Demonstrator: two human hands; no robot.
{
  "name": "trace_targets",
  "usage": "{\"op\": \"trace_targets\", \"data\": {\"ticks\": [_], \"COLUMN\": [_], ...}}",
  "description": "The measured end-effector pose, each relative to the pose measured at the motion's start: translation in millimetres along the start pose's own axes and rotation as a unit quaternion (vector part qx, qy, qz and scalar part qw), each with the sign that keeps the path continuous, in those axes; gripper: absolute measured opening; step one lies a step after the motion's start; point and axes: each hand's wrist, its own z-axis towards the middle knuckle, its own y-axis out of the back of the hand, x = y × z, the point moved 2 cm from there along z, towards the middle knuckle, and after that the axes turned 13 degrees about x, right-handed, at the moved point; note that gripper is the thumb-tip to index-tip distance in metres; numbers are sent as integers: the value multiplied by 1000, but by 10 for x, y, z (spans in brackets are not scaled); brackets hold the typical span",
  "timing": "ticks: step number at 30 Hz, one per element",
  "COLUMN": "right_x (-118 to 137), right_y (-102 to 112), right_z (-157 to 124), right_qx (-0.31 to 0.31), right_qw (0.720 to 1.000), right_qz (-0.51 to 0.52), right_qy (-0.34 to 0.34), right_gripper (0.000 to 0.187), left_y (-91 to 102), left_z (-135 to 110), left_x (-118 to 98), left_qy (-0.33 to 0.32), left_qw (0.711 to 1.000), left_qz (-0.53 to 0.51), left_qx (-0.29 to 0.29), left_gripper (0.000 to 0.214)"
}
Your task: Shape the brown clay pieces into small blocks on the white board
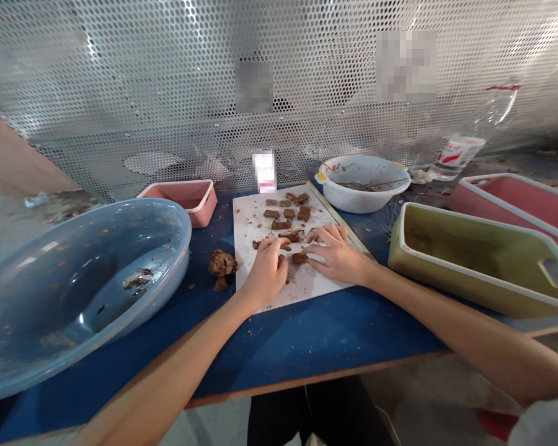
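My left hand rests over the white board, its fingers curled and the index fingertip beside a brown clay piece. Whatever may be inside those curled fingers is hidden. From the right, my right hand has its thumb and index finger at the end of a small brown clay block; its other fingers are spread. Farther back on the board lie several roughly rectangular clay blocks and crumbs. A rough clay lump sits at the board's left edge, near my left hand.
A large blue basin stands at the left, with a pink basket behind it. Right of the board are a white bowl, an olive basket, another pink basket and a plastic bottle. Perforated metal rises behind.
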Motion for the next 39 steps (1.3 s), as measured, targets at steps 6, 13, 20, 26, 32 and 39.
{"op": "trace_targets", "data": {"ticks": [6,13,20,26,32,39], "right_x": [29,29,33,15,22,16], "right_y": [4,-27,-87,-130,-110,-58], "right_z": [37,76,83,82,82,58], "right_qx": [33,73,69,58,53,66], "right_qw": [995,986,987,988,987,983], "right_qz": [66,84,84,90,103,134], "right_qy": [-70,-122,-119,-113,-110,-105], "right_gripper": [25,32,21,23,22,29], "left_y": [-23,-75,-104,-88,-36,-32], "left_z": [18,41,66,74,58,29], "left_x": [3,12,31,17,-95,-102], "left_qy": [35,45,32,39,19,-4], "left_qw": [999,995,996,996,998,999], "left_qz": [-23,-60,-69,-69,-48,-32], "left_qx": [36,61,36,35,41,43], "left_gripper": [43,48,52,53,45,48]}}
